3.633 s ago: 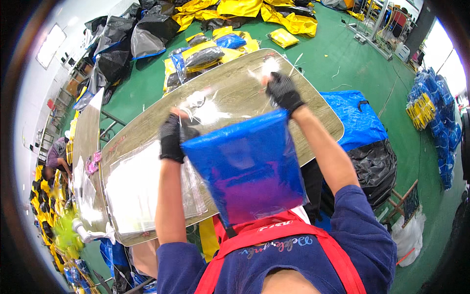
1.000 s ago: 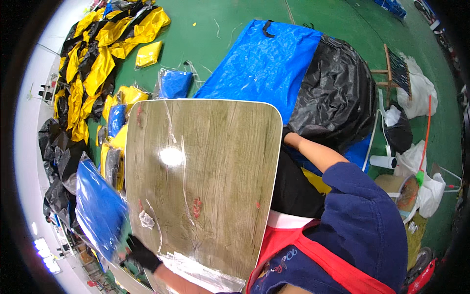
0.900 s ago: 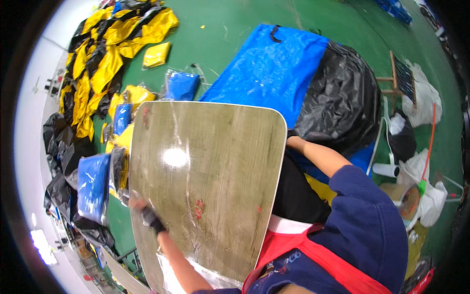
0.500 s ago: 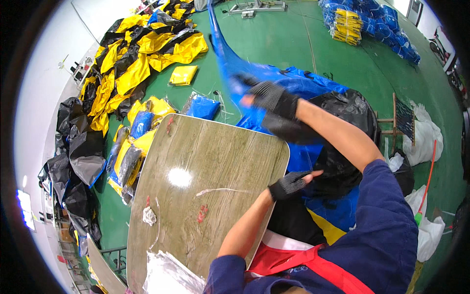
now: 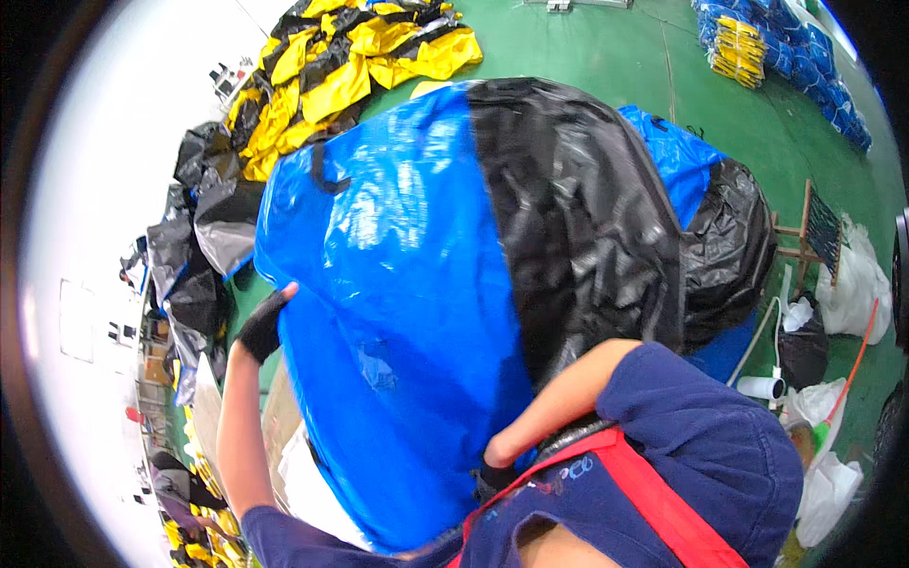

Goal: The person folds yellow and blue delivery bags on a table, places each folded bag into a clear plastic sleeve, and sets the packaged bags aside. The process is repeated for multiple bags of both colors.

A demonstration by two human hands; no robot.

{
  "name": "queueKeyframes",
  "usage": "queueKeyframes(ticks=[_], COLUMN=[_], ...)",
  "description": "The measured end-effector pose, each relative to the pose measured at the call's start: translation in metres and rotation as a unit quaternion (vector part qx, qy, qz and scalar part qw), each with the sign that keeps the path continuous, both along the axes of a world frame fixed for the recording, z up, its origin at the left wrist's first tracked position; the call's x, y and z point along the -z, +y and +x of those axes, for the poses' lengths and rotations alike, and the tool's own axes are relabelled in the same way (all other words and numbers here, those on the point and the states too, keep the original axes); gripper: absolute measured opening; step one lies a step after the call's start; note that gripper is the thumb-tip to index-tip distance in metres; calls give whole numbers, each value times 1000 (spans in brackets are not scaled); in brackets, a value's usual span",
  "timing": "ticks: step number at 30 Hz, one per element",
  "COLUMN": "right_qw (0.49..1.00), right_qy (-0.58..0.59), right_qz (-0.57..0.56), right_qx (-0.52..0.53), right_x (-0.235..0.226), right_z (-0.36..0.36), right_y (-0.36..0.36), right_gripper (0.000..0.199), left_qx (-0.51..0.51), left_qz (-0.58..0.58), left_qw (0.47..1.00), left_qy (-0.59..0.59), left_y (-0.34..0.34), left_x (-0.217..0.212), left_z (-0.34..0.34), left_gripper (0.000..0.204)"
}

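Observation:
A large blue and black tarpaulin cover (image 5: pixel 407 246) is spread out in front of me and hides most of the wood-grain table (image 5: pixel 279 412). A short black strap (image 5: pixel 327 175) lies on its blue part. My left hand (image 5: pixel 262 327), in a black fingerless glove, is closed on the cover's left edge, with the thumb on the near face. Close to my body, my gloved right hand (image 5: pixel 494 476) is down against the cover's near edge. Its fingers are hidden. Part of a white stack (image 5: pixel 322 488) shows beside the cover's lower left edge.
Behind the cover on the right lies another blue and black tarpaulin bundle (image 5: pixel 729 237). A yellow and black tarpaulin heap (image 5: pixel 322 85) is at the far left, with black and grey sheets (image 5: pixel 204 237) nearer. Blue bundles (image 5: pixel 814 80) sit far right. Another person (image 5: pixel 185 506) is at lower left.
The blue and black cover has come up over the table, hiding its top. My left hand has moved left onto the cover's edge; my right hand has come down from far out to near my body.

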State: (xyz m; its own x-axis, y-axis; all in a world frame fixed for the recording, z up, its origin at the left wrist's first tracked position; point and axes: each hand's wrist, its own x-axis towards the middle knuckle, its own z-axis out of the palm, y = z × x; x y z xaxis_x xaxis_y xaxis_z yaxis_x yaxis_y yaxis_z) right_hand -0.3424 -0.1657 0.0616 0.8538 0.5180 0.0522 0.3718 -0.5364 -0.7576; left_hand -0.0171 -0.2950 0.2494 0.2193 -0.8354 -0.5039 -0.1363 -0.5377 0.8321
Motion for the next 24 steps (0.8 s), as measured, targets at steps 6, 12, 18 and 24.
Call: queueKeyframes(ticks=[6, 12, 18, 24], right_qw=[996, 754, 560, 608], right_qy=[-34, 212, -206, -86], right_qz=[-24, -342, -474, -337], right_qx=[85, 520, 648, 713], right_x=[11, -22, -73, -59], right_z=[-62, -153, -53, 59], right_y=[-116, -329, -422, -493], right_gripper=[49, 39, 70, 34], left_qx=[-15, -138, 98, 330], left_qz=[-153, -35, 215, -32], left_qw=[884, 797, 828, 862], left_qy=[-441, -587, -509, -384], left_y=[111, 371, 404, 152], left_x=[121, 198, 94, 44], left_z=[149, 193, 117, -96], left_gripper=[47, 51, 78, 71])
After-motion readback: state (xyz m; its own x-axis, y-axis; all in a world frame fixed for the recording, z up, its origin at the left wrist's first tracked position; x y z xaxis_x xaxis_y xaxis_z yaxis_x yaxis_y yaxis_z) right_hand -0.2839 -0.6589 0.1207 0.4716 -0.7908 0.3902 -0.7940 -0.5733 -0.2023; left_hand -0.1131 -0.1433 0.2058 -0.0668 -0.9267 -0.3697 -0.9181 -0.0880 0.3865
